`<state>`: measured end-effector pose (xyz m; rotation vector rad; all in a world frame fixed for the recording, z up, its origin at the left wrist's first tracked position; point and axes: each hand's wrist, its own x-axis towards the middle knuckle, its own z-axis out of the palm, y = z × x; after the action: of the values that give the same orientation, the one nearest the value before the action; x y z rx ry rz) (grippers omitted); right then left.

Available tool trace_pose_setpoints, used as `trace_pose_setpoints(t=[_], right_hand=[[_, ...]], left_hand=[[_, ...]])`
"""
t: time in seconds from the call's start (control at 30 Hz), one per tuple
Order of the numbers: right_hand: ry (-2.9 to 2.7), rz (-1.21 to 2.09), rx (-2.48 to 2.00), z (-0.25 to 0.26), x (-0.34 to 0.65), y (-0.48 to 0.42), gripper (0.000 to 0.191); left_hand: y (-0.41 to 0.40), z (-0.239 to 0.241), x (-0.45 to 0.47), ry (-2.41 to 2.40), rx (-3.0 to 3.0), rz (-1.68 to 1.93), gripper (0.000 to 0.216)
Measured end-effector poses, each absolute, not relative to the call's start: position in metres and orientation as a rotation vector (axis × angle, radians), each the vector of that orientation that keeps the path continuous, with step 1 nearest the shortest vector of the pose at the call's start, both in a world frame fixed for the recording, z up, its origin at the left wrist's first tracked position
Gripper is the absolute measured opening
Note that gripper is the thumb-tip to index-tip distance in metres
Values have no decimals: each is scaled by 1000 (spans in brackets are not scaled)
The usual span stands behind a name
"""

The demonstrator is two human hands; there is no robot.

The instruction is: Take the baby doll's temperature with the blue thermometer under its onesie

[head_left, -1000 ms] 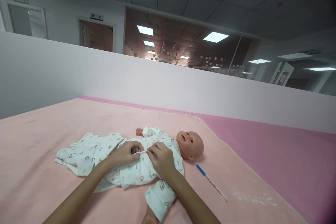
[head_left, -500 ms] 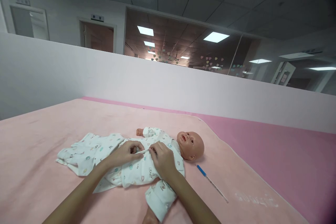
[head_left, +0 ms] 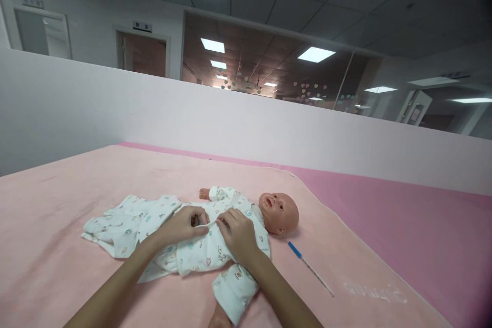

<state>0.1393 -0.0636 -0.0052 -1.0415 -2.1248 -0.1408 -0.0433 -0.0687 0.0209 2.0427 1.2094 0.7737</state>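
Note:
A baby doll [head_left: 280, 211] lies on its back on a pink blanket [head_left: 57, 225], head to the right. It wears a white printed romper [head_left: 200, 253] whose legs trail off to the left. My left hand [head_left: 180, 225] and my right hand [head_left: 238, 233] meet over the doll's chest. Both pinch the front edges of the romper where its opening runs, fingertips almost touching. The doll's far arm [head_left: 209, 193] sticks out beyond my hands, and its near sleeve [head_left: 234, 289] lies by my right forearm.
A thin thermometer with a blue end [head_left: 309, 268] lies on the blanket right of the doll's head. A darker pink surface [head_left: 403, 225] extends to the right. A white partition wall [head_left: 230, 123] runs behind.
My hands stay on the doll's chest; the fingers have closed in a little on the romper's front edges. The doll has not moved.

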Motion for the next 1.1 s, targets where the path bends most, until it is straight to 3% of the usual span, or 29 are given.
trace_pose_setpoints(t=[0.8,1.1], right_hand=[[-2137,-142,-1036,-4,138,-63,12],[-2142,-149,-1028,-7,138,-62,14]], left_hand=[[-71,23,-38,1302,2068,802,8],[-72,25,-42,1187,1959,814,20]])
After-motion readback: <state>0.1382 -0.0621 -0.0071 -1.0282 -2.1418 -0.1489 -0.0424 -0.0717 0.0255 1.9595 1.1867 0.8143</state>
